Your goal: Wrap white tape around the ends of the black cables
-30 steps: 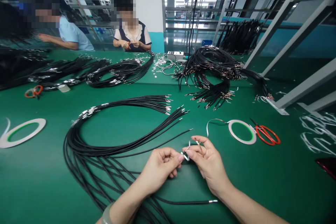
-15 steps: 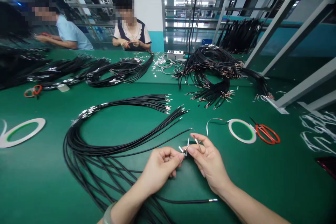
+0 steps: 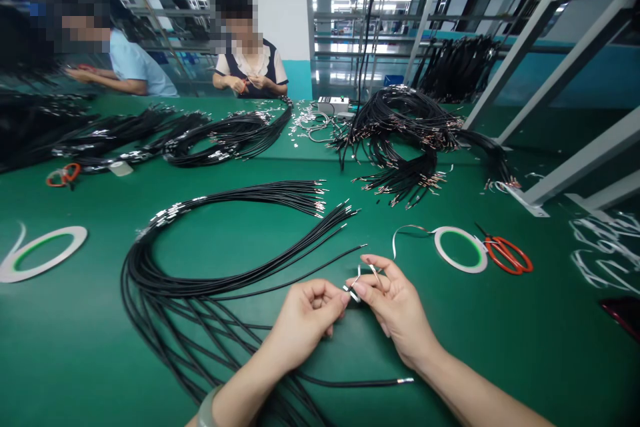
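Observation:
My left hand is closed in a pinch on the end of a black cable, mostly hidden by the fingers. Right beside it, my right hand pinches a thin silvery tape strip, which loops up between the fingers and meets the cable end. A bundle of black cables with metal tips curves across the table to the left and runs under my left forearm. One cable with a silvery tip lies below my hands.
A white tape roll and orange-handled scissors lie to the right, another roll at the left. Cable piles cover the back. Metal struts rise at the right. Two people sit across the table.
The strip's end at my left fingertips has bent round into a small curl by the cable end. Both hands have barely moved.

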A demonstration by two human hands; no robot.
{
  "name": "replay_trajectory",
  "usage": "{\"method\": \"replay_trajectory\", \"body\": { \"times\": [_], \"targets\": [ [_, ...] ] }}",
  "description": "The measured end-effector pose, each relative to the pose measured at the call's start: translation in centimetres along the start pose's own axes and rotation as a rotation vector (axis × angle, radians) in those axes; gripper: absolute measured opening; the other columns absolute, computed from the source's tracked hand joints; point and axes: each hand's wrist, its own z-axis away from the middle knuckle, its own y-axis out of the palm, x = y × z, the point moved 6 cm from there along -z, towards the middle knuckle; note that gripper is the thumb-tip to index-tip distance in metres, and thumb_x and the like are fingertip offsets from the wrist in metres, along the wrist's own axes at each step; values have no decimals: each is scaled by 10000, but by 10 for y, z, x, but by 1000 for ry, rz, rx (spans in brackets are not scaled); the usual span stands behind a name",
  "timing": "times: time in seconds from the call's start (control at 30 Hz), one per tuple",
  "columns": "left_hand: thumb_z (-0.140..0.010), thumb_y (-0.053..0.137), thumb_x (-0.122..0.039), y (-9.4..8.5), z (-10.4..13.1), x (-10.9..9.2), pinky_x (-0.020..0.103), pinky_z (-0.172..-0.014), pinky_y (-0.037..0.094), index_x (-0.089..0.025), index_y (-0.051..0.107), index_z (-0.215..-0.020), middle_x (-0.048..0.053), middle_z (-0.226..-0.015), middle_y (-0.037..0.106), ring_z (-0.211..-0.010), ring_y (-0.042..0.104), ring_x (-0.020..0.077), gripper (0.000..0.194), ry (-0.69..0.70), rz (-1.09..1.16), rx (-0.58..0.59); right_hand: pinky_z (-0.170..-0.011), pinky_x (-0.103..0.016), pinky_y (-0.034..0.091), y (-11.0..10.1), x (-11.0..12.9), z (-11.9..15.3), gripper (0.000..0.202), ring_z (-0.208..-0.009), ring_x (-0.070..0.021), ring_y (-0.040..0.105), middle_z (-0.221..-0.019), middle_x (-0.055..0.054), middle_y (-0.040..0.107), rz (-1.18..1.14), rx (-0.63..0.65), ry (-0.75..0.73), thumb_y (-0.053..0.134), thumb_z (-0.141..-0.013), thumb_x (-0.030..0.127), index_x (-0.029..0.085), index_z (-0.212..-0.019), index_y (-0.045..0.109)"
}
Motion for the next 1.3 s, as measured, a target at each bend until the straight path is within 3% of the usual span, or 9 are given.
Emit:
{"method": "replay_trajectory", "body": {
  "times": [0.13,0.23,0.4,0.53,0.67,0.8,0.93,1.1,1.3],
  "targets": [
    [-761,652,-375,2,1,1,170,-429,325,-112,601,-678,-36,-545,516,-448,404,53,281,53,-4,-13,-602,-177,431,1,0,0,451,-636,-84,591,-723,6,713,2,-4,4,746,-749,206,191,-1106,471],
    [-773,647,-353,2,1,0,174,-453,318,-115,614,-692,-36,-555,512,-483,398,61,254,86,-24,-31,-481,-139,380,0,1,0,454,-557,-66,552,-740,-8,711,26,-7,12,749,-744,221,193,-1103,473],
    [-776,643,-356,1,2,-1,185,-475,294,-115,608,-652,-36,-549,499,-501,379,64,273,56,-40,-17,-298,-129,170,-5,6,-2,408,-321,9,299,-816,-34,710,143,-7,35,686,-798,318,207,-1124,467],
    [-798,617,-373,1,3,0,199,-523,323,-103,655,-714,-5,-603,544,-560,424,85,284,62,-86,14,-325,-134,232,-9,14,-6,446,-372,-18,396,-770,-17,702,205,3,-3,720,-766,289,213,-1132,476],
    [-769,663,-341,1,1,0,190,-504,316,-139,683,-905,-27,-617,522,-543,410,78,243,93,-71,-13,-526,-175,411,-11,16,-6,419,-598,-91,575,-751,-2,694,203,26,-67,720,-768,254,224,-1118,491],
    [-781,653,-311,2,2,-4,204,-557,377,-173,706,-895,9,-734,576,-618,485,103,187,195,-107,-56,-615,-233,428,-12,16,-2,406,-683,-130,603,-774,-16,699,246,55,-89,699,-788,262,227,-1130,484],
    [-822,600,-303,4,5,-6,221,-589,405,-191,707,-876,29,-799,608,-647,507,119,164,253,-220,-95,-529,-232,372,-12,22,1,382,-599,-122,553,-777,-32,701,381,80,-87,674,-805,274,217,-1131,485],
    [-798,623,-329,7,6,-7,229,-559,402,-180,707,-816,32,-757,616,-639,530,137,173,256,-325,-145,-446,-232,250,-11,31,3,331,-452,-76,338,-765,-17,696,575,141,-78,640,-816,229,217,-1119,509],
    [-799,605,-233,12,9,-13,219,-536,393,-191,699,-818,21,-763,648,-605,536,121,105,330,-472,-141,-422,-236,248,-4,44,10,356,-407,-74,272,-847,-19,708,810,242,-224,585,-834,191,245,-1177,507]
  ]
}}
